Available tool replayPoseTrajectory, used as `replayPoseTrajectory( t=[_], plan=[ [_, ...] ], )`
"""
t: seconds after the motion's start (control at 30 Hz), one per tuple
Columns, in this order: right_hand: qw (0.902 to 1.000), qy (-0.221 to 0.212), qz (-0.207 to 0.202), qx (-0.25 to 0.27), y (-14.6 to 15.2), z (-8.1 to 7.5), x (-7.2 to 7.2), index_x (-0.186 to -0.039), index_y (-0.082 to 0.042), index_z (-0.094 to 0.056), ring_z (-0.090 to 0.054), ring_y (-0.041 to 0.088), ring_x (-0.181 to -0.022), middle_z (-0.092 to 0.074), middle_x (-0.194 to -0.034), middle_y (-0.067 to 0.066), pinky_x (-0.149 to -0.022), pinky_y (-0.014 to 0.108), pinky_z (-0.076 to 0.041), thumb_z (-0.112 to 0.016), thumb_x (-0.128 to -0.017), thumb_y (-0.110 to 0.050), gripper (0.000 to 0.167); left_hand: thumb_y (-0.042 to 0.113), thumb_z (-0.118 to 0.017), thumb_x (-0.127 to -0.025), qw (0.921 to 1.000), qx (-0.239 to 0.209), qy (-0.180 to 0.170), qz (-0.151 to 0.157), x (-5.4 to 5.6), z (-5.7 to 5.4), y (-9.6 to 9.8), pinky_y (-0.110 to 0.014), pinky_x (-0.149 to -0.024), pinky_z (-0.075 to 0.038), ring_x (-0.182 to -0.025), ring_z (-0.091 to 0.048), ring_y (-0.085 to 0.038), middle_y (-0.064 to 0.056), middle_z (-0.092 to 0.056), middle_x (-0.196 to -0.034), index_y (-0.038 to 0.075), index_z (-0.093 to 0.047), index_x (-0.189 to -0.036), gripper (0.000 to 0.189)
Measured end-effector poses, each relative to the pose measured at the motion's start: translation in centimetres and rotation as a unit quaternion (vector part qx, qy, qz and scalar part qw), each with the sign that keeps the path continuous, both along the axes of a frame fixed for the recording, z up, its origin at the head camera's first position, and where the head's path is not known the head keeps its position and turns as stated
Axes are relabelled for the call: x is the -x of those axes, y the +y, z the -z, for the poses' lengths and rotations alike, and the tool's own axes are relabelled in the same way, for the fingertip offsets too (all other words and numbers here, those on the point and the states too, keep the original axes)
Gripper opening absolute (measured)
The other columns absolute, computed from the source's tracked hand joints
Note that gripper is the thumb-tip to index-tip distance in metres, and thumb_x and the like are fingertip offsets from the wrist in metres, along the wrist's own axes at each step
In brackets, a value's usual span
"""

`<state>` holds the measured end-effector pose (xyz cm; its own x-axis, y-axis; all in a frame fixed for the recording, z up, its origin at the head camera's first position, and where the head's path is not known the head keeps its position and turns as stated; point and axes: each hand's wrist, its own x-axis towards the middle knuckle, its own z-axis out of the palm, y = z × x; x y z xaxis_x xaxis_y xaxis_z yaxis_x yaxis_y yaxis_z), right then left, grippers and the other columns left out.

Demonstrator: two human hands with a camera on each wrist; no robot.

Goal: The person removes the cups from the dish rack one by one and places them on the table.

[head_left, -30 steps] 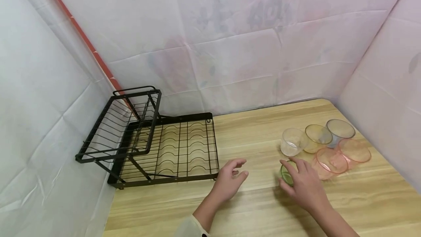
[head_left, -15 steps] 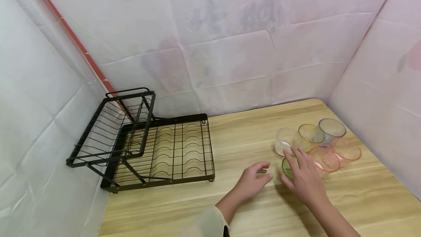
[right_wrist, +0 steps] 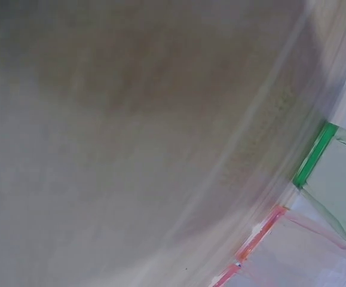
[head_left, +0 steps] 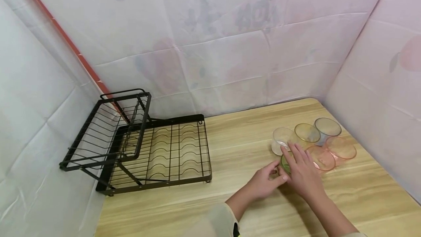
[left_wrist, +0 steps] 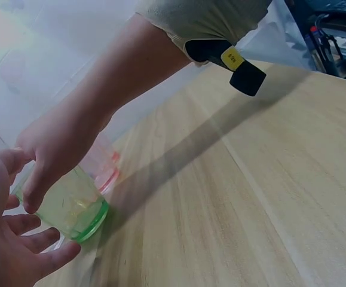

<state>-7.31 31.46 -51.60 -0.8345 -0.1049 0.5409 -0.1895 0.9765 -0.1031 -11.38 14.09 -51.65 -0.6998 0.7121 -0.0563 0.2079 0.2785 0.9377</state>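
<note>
A clear green cup [head_left: 285, 164] stands on the wooden table, its near side partly hidden by my hands. From the right my right hand [head_left: 306, 176] holds it, thumb on the near side and fingers over the rim. My left hand [head_left: 263, 183] is at the cup's left with fingers spread and bent, close to it; contact cannot be made out. In the left wrist view the green cup [left_wrist: 71, 206] stands upright under the right thumb. Beside it are a colourless cup [head_left: 279, 145], a yellow cup [head_left: 307, 133], a grey cup [head_left: 327, 127] and two pink cups [head_left: 341, 147].
A black two-tier dish rack [head_left: 161, 183] stands on the left part of the wooden table [head_left: 230, 149]. White patterned sheets [head_left: 217, 65] hang behind and at both sides. The table's right edge lies just beyond the cups.
My left hand has moved right, up to the green cup. The green cup, with my right hand on it, has shifted slightly toward the other cups. The head view has turned a little right.
</note>
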Motion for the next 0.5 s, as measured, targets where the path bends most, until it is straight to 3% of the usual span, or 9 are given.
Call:
replayPoseTrajectory(
  t=[0.13, 0.37, 0.5],
  plan=[
    [1.0000, -0.004, 0.000, 0.001, 0.14, 0.12, 0.38, -0.141, -0.005, -0.051, -0.037, 0.044, -0.135, -0.043, -0.147, 0.023, -0.103, 0.069, -0.032, -0.025, -0.099, -0.062, 0.076, 0.050, -0.054, -0.098, 1.0000, 0.003, -0.007, 0.001, 0.14, -0.20, 0.02, -0.033, -0.099, -0.049, -0.126, -0.054, -0.010, 0.009, -0.045, -0.150, 0.027, -0.031, -0.155, 0.065],
    [0.9997, -0.024, -0.001, 0.003, 0.30, 0.06, 0.71, -0.140, -0.007, -0.052, -0.038, 0.044, -0.134, -0.044, -0.146, 0.023, -0.106, 0.067, -0.029, -0.059, -0.088, -0.041, 0.062, 0.051, -0.053, -0.098, 0.9997, 0.011, -0.021, 0.006, 0.32, -0.14, -0.13, -0.035, -0.101, -0.048, -0.131, -0.051, -0.014, 0.010, -0.040, -0.152, 0.027, -0.029, -0.155, 0.067],
    [0.9996, -0.027, 0.004, 0.000, 0.38, -0.01, 0.83, -0.138, -0.008, -0.054, -0.040, 0.044, -0.133, -0.046, -0.144, 0.023, -0.106, 0.067, -0.030, -0.063, -0.085, -0.038, 0.062, 0.052, -0.053, -0.097, 0.9997, 0.014, -0.016, 0.008, 0.39, 0.02, -0.18, -0.036, -0.100, -0.049, -0.131, -0.051, -0.016, 0.012, -0.039, -0.153, 0.029, -0.028, -0.156, 0.068]
  ],
)
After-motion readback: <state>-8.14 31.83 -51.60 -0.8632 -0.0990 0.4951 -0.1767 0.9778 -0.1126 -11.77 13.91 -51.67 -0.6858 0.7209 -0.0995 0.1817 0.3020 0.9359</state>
